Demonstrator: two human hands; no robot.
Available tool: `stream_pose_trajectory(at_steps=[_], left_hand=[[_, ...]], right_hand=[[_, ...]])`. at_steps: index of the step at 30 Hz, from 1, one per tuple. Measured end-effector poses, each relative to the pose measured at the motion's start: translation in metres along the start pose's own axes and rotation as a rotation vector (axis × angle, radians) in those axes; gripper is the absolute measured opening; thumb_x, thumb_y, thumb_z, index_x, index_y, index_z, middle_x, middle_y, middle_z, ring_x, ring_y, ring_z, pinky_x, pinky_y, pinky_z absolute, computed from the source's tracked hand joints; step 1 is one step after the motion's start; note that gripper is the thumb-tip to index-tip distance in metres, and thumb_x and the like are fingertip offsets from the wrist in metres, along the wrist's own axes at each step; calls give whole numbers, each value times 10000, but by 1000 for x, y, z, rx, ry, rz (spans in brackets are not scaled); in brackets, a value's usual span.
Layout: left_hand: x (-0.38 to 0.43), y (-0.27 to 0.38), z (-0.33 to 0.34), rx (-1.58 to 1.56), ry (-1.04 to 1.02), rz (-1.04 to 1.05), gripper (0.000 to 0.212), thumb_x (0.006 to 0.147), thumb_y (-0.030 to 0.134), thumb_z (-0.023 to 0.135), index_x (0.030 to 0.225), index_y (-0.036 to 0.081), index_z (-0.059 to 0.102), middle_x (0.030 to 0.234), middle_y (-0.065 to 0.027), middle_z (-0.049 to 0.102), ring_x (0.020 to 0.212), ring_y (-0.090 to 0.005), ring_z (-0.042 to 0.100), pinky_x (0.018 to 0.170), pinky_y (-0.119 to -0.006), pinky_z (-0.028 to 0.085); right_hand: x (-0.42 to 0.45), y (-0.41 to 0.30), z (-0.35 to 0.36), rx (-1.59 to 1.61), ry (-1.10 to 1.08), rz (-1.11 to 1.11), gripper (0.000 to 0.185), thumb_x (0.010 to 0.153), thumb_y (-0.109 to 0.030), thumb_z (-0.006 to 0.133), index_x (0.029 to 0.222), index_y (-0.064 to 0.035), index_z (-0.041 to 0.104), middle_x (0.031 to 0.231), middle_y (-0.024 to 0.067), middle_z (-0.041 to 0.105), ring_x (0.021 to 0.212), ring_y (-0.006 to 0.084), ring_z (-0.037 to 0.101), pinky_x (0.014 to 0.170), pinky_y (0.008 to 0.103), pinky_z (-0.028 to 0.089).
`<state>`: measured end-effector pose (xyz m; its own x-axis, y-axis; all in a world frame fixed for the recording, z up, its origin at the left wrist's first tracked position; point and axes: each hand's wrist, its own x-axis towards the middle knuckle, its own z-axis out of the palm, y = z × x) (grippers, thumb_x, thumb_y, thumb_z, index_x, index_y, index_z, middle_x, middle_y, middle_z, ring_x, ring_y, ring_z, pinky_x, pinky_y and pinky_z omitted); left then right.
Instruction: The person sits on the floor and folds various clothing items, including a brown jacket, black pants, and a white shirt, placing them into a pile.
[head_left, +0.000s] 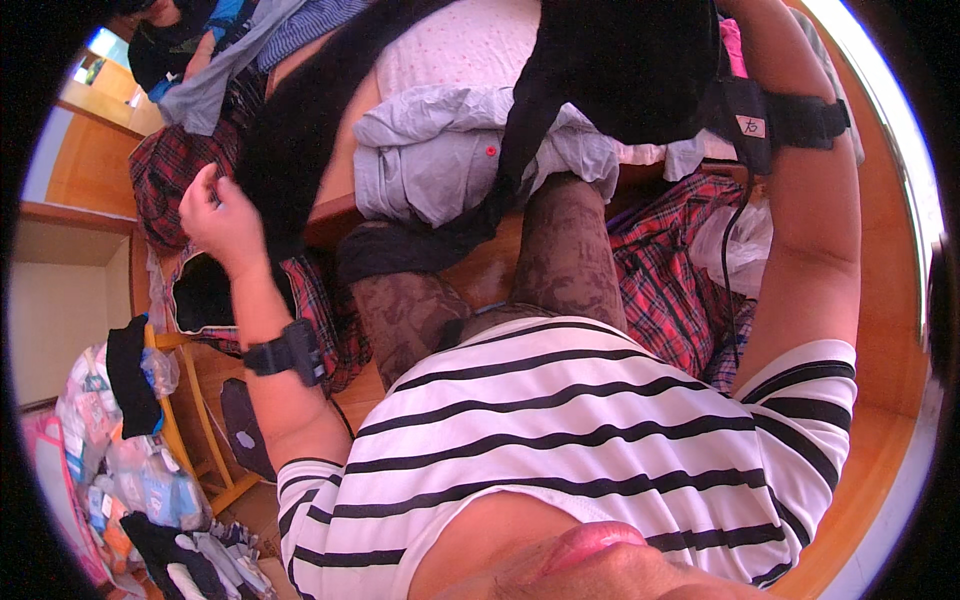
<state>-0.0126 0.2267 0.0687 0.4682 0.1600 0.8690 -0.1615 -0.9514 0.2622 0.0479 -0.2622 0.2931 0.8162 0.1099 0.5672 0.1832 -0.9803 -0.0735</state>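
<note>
My left hand (223, 217) is raised at the left, slightly blurred, its fingers loosely curled with nothing visible in them. It is beside a long black strip of cloth (292, 135), which runs down from the top edge toward an open plaid bag. My right forearm (806, 202) reaches up past the top edge, and the right hand is out of view. Near its wristband lies a wide black garment (622, 67). Under that garment are a crumpled grey garment (427, 169) with a red button-like dot and a white dotted cloth (457, 49).
Red plaid bags (679, 277) stand right of my legs and at the left (187, 180). Clear plastic (739, 244) lies at the right. Another person's hand (201, 56) is near grey cloth at upper left. A wooden stool (202, 420) and bagged packages (142, 465) stand lower left.
</note>
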Motion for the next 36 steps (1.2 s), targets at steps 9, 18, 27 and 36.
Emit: stream_pose_trajectory(at_steps=[9, 18, 27, 36], left_hand=[[-88, 188, 68, -591, -615, 239, 260, 884, 237, 682, 990, 0, 688, 933, -161, 694, 855, -310, 670, 764, -398, 535], [-54, 111, 52, -1594, -884, -917, 276, 964, 107, 580, 1193, -29, 651, 1109, -110, 700, 985, -196, 674, 899, -319, 539], [-26, 77, 31, -1607, -840, -852, 317, 1006, 158, 540, 1226, -58, 617, 1190, -131, 674, 1073, -228, 654, 972, -353, 502], [-6, 52, 24, -1838, -798, -1142, 492, 1013, 299, 482, 1328, -77, 523, 1320, -225, 594, 1201, -343, 597, 1050, -468, 466]], right_hand=[[11, -39, -24, -129, -111, -244, 357, 904, -318, 564, 961, 13, 685, 844, 219, 682, 835, 338, 676, 773, 413, 525], [-30, 85, 41, 285, 38, -563, 209, 920, -121, 554, 1089, -28, 633, 934, 138, 705, 838, 294, 672, 725, 380, 530], [-56, 96, 125, 1494, -550, 1000, 350, 967, -302, 527, 983, 10, 686, 869, 132, 737, 741, 280, 711, 735, 390, 589], [-73, 104, 159, 1771, -705, 808, 466, 1010, -381, 536, 1163, 48, 635, 1098, 182, 714, 976, 295, 701, 957, 434, 533]])
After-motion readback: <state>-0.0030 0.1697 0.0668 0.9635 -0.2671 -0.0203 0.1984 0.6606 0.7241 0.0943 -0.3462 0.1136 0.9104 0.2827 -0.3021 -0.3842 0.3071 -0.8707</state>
